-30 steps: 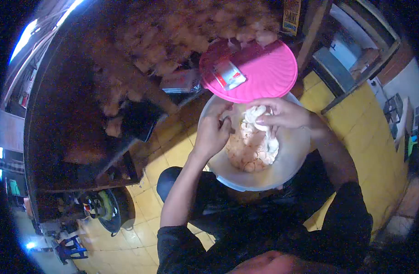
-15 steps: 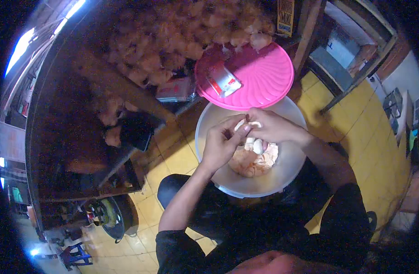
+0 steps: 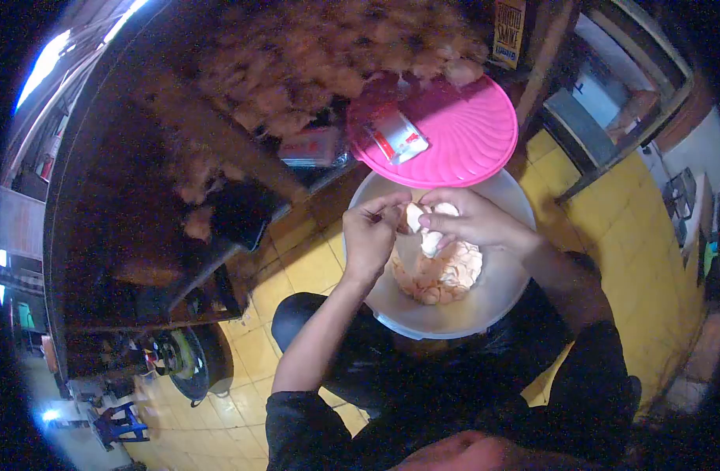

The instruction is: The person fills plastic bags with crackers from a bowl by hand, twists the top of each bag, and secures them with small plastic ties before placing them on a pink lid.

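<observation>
We saw the pale tub [image 3: 497, 294] set between the bent legs [image 3: 297, 318], probably so that it stood steady and within short reach of both hands. Flat pinkish pieces [image 3: 434, 286] lay in its bottom, and the hands worked above its mouth, which we took as a way to let anything dropped land inside. The pink lid [image 3: 466, 137] overlapped the tub's far rim in our view, though we could not tell whether they touched; a silver and red packet [image 3: 403, 143] lay on it, perhaps to be handy. Beyond spread a blurred brownish heap [image 3: 321, 71]. The right hand [image 3: 479, 218] was curled narrowly around white pieces [image 3: 431, 242], holding them over the tub, near its far side. The left hand [image 3: 372, 239] had thumb and fingertips drawn close together beside one of them; we could not tell whether it pinched that piece or merely touched it.
</observation>
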The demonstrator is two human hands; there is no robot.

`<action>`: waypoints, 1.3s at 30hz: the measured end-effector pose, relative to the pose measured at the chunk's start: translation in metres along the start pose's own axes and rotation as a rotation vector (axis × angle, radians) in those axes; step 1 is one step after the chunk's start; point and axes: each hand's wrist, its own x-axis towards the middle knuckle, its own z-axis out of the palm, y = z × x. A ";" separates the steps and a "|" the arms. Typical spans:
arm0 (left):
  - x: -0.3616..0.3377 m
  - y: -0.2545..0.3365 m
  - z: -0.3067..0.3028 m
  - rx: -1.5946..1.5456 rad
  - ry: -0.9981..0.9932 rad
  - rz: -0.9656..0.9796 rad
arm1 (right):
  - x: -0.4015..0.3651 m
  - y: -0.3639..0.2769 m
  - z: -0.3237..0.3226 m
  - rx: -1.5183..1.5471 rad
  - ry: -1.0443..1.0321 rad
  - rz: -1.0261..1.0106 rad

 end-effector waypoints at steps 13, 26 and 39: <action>-0.004 0.005 0.007 0.242 -0.031 0.129 | -0.003 -0.008 0.008 -0.177 0.114 -0.093; 0.000 0.007 0.009 0.127 -0.028 0.072 | -0.007 -0.013 0.010 -0.215 0.220 -0.091; -0.007 -0.005 0.016 0.014 -0.354 0.067 | 0.000 0.012 -0.001 -0.824 0.479 -0.497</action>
